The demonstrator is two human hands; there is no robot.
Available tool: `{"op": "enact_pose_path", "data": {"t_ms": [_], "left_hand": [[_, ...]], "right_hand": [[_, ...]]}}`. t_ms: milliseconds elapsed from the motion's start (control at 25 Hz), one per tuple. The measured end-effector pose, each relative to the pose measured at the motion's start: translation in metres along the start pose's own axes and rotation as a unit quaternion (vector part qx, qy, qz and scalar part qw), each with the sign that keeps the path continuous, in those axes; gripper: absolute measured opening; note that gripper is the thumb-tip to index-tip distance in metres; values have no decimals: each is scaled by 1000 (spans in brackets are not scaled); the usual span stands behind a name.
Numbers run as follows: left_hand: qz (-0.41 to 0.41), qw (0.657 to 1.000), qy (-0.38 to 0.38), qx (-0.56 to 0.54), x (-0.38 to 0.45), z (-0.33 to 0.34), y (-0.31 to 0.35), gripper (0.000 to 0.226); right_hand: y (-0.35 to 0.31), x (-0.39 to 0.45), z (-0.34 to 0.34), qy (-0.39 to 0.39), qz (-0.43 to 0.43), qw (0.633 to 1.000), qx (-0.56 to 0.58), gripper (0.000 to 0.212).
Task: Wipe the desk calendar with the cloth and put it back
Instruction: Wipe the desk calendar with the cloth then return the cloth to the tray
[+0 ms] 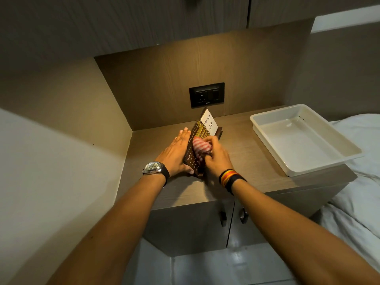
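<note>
A dark wooden desk calendar [198,128] with gold squares and a white "To Do List" pad stands tilted on the cabinet top [242,161]. My left hand [174,154] lies flat against its left side, thumb wrapped around the near bottom corner, steadying it. My right hand [216,157] grips a bunched red-and-white striped cloth [200,147] and presses it on the calendar's front face, covering its middle part.
A white plastic tray [304,140] sits on the right part of the cabinet top. A black wall socket [206,95] is on the back panel behind the calendar. A bed with white sheets [357,202] borders the cabinet on the right. Walls close in on the left.
</note>
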State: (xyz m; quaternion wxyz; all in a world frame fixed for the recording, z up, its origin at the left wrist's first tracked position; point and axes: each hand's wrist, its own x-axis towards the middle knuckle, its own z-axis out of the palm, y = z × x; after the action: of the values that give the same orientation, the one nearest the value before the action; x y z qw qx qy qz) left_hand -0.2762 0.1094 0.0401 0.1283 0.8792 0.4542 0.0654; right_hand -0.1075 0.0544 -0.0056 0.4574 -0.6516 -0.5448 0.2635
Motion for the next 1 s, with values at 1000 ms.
{"op": "enact_pose_path", "data": {"t_ms": [1000], "left_hand": [[63, 993, 97, 2, 5, -25, 28, 129]], "right_hand": [[16, 16, -195, 116, 11, 992, -48, 37]]}}
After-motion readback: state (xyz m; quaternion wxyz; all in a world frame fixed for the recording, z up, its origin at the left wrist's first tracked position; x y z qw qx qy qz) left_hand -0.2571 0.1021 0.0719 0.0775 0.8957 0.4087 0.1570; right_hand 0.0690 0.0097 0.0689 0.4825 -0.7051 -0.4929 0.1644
